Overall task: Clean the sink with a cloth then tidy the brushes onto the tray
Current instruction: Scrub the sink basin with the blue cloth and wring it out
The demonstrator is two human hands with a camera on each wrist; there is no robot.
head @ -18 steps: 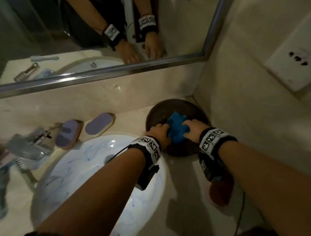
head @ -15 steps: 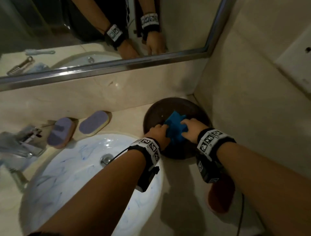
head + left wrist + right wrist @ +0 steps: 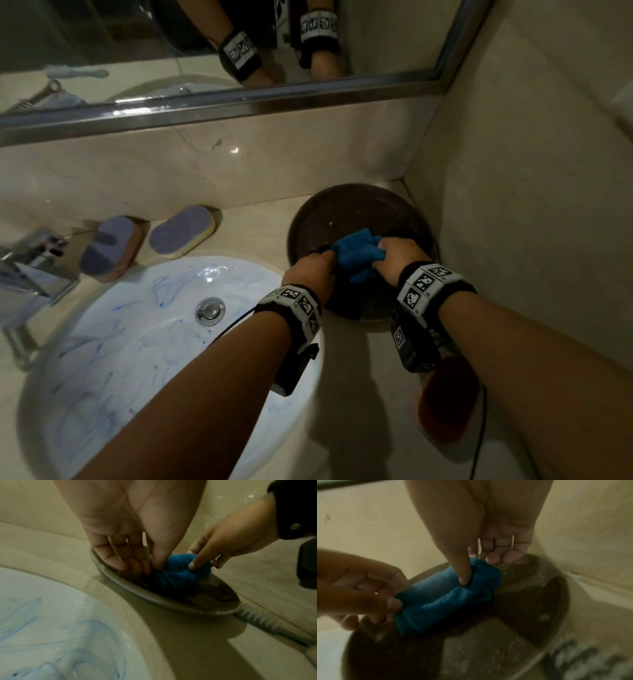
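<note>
Both of your hands are on the blue cloth, which lies bunched inside the dark round tray in the corner of the counter, just right of the sink. Your left hand pinches the left end of the cloth between thumb and fingers; the left wrist view shows this pinch clearly. Your right hand holds the other end, with the thumb pressed into the top of the fold and the other fingers curled behind it.

The basin shows many blue streaks, so I judge that the wiping is not done yet and you are only collecting the cloth. Gather it into one firm pad before you lift. If loose ends hang down, they can drag over the tray rim and pull the tray along.

Lift straight up, then move left over the basin. One hand is enough for wiping, I think; the other may rest on the counter. Begin at the rim and go in circles down to the drain, so the streaks are pushed to one place.

Be careful near the faucet, and do not push the two purple brushes that lie behind the basin against the wall. They go onto the tray later, so leave the tray free of the cloth.
</note>
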